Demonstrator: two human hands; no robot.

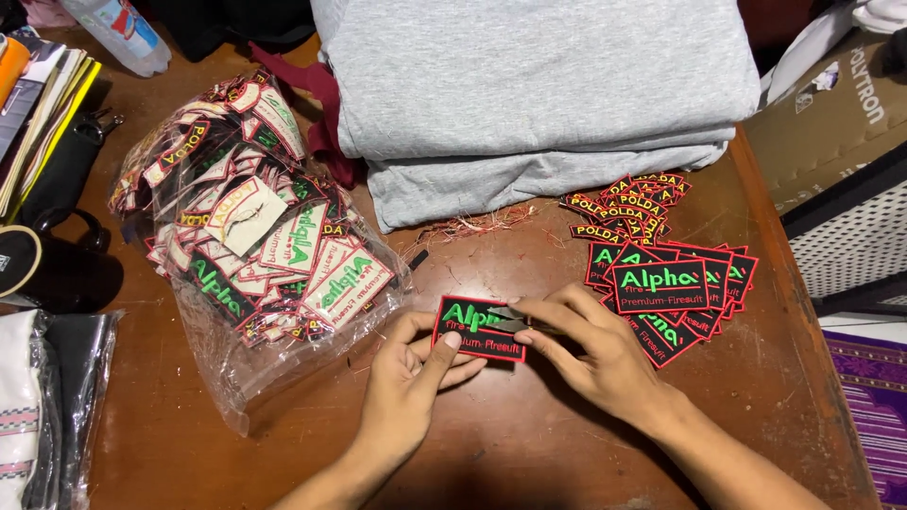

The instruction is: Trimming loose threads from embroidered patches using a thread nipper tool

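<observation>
You hold a black rectangular embroidered patch with a red border and green lettering (479, 330) just above the brown wooden worktop (529, 434), near its front middle, with one hand on each end. Your left hand (408, 382) pinches the patch's left edge, thumb on the face and fingers curled beneath, which keeps the cloth flat and steady. Your right hand (590, 351) comes in from the other side, its fingers closed around a small grey metal tool (508, 318) whose tip rests on the patch's upper right part; whether it is a snipper or tweezers is too small to tell. Held this way, the patch stays taut under the tool and faces you squarely.

Just right of your right hand lies a fanned stack of matching black and red patches (675, 283), face up and within easy reach, with a heap of smaller red and yellow patches (628, 203) behind it. Loose reddish thread scraps (468, 227) lie on the worktop behind the patch, near the folded grey cloth pile (539, 94) at the back edge. To the left of your left hand, a clear plastic bag stuffed with mixed patches (250, 246) lies on its side, its open end slumped toward you. A black mug (42, 264) stands at the far left, well apart from the work.
</observation>
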